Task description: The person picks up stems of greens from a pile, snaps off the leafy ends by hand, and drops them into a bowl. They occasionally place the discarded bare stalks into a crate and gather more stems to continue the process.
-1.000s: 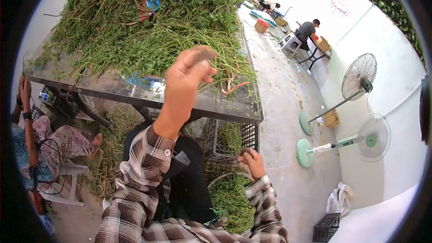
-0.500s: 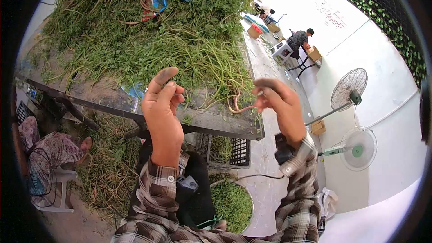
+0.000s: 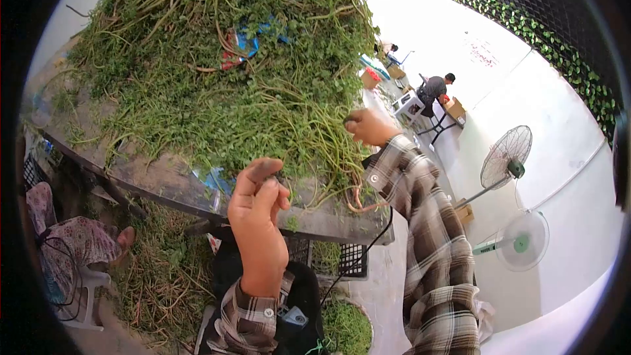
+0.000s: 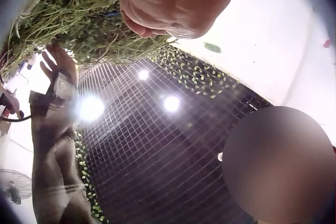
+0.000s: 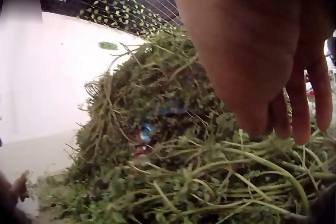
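A large heap of leafy green stems (image 3: 230, 105) covers most of the dark table (image 3: 144, 171). My right hand (image 3: 371, 127) reaches to the heap's right side. In the right wrist view its fingers (image 5: 299, 108) hang loosely down over the long stems, with nothing visibly gripped. Near the front edge of the table, my left hand (image 3: 261, 217) is raised with loosely bent fingers and thumb close together. Nothing shows between them. The fingertips of both hands look darkened. A blue and red plastic scrap (image 3: 246, 46) lies in the heap.
Cut greens fill a round container (image 3: 348, 329) below the table, near a black crate (image 3: 351, 260). More stems (image 3: 164, 269) lie on the floor at left, beside a seated person's leg (image 3: 85, 223). Two fans (image 3: 506, 158) stand at right; another person (image 3: 434, 92) sits farther back.
My right hand has risen from low beside the table, forward and left to the heap. My left hand has come down and back from over the heap toward the table's front edge.
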Demonstrator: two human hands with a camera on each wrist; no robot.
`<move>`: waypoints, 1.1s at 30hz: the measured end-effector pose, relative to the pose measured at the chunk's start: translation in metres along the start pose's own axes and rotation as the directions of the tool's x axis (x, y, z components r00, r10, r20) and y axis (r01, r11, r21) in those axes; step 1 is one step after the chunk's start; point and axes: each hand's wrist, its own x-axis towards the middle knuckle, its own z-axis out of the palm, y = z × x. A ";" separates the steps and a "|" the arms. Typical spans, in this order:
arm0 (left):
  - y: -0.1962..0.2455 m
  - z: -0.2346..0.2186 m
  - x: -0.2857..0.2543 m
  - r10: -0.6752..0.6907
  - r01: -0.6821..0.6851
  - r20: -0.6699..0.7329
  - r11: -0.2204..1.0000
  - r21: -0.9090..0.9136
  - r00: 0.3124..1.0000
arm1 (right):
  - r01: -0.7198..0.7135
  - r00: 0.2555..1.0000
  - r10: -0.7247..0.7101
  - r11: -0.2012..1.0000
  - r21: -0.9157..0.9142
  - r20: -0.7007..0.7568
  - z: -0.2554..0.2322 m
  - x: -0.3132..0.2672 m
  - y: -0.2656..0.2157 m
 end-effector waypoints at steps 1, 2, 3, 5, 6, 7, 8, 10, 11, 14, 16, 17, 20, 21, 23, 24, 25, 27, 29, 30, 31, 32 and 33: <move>0.001 -0.002 -0.001 -0.012 0.012 0.004 1.000 0.000 1.000 | -0.029 0.997 0.021 0.993 0.113 0.069 0.011 0.008 0.004; 0.002 -0.004 -0.001 -0.022 0.022 0.009 1.000 0.000 1.000 | -0.159 0.980 0.138 0.976 0.148 0.144 0.021 0.016 0.007; 0.005 -0.003 -0.002 -0.016 0.016 0.009 1.000 0.004 1.000 | -0.126 0.985 0.118 0.990 0.057 0.126 0.032 0.020 0.007; 0.007 -0.002 -0.003 -0.009 0.009 0.020 1.000 -0.001 1.000 | -0.091 0.989 0.094 0.995 -0.029 0.112 0.048 0.022 0.002; 0.008 -0.002 -0.004 -0.012 0.012 0.033 1.000 -0.008 0.999 | -0.204 0.967 0.207 0.978 -0.032 0.146 0.052 0.022 -0.003; 0.010 -0.001 -0.005 -0.017 0.016 0.035 1.000 0.009 0.999 | -0.315 0.932 0.317 0.948 -0.041 0.176 0.053 0.022 -0.006; 0.010 -0.001 -0.005 -0.015 0.014 0.039 1.000 0.010 0.999 | -0.315 0.933 0.316 0.948 -0.039 0.173 0.055 0.021 -0.005; 0.009 0.000 -0.006 -0.023 0.022 0.018 1.000 0.015 1.000 | -0.133 0.989 0.139 0.986 -0.099 0.054 0.061 0.022 0.004; 0.008 -0.001 -0.006 -0.026 0.025 0.022 1.000 0.015 0.999 | -0.119 0.993 0.120 0.991 -0.055 0.006 0.063 0.021 0.009; 0.006 -0.005 -0.007 -0.017 0.016 0.049 1.000 0.003 0.999 | -0.187 0.965 0.213 0.968 0.165 -0.155 0.048 0.019 0.020; 0.005 -0.002 -0.008 -0.020 0.019 0.055 1.000 0.019 0.998 | -0.175 0.937 0.252 0.938 0.298 -0.244 0.024 0.013 0.016; 0.003 -0.001 -0.009 -0.024 0.023 0.061 1.000 0.018 0.998 | -0.111 0.914 0.198 0.961 0.253 -0.354 0.013 0.013 0.019; 0.000 0.001 -0.011 -0.028 0.027 0.047 1.000 0.013 0.999 | 0.057 0.780 0.084 0.977 0.203 -0.620 -0.025 0.010 0.017; -0.001 0.001 -0.012 -0.041 0.041 0.054 0.999 0.012 0.998 | 0.069 0.755 0.087 0.975 0.211 -0.650 -0.041 0.007 0.009; -0.004 0.001 -0.012 -0.048 0.048 0.065 0.999 0.010 0.997 | 0.112 0.741 0.169 0.923 0.367 -0.649 -0.068 -0.010 -0.013; -0.005 0.002 -0.012 -0.056 0.055 0.062 0.998 0.017 0.997 | 0.188 0.700 0.149 0.905 0.382 -0.698 -0.073 -0.013 -0.021; -0.007 0.002 -0.013 -0.065 0.063 0.059 0.998 0.021 0.996 | 0.187 0.729 0.164 0.886 0.425 -0.664 -0.075 -0.016 -0.022; -0.007 0.003 -0.013 -0.059 0.058 0.060 0.998 0.010 0.996 | 0.201 0.818 0.117 0.860 0.470 -0.564 -0.065 -0.021 -0.022; -0.008 0.001 -0.012 -0.055 0.055 0.056 0.998 0.009 0.997 | 0.058 0.938 0.096 0.904 0.424 -0.333 -0.044 -0.025 -0.026; -0.009 -0.001 -0.011 -0.069 0.068 0.054 0.998 0.016 0.996 | 0.006 0.961 0.097 0.928 0.373 -0.258 -0.038 -0.034 -0.037; -0.009 -0.003 -0.010 -0.081 0.080 0.056 0.997 0.023 0.995 | 0.019 0.955 0.097 0.924 0.383 -0.280 -0.037 -0.037 -0.041; -0.009 -0.003 -0.009 -0.080 0.078 0.056 0.997 0.025 0.995 | 0.029 0.948 0.099 0.920 0.391 -0.303 -0.036 -0.039 -0.043; -0.009 -0.003 -0.010 -0.079 0.078 0.049 0.997 0.014 0.996 | 0.026 0.947 0.102 0.920 0.391 -0.303 -0.039 -0.041 -0.043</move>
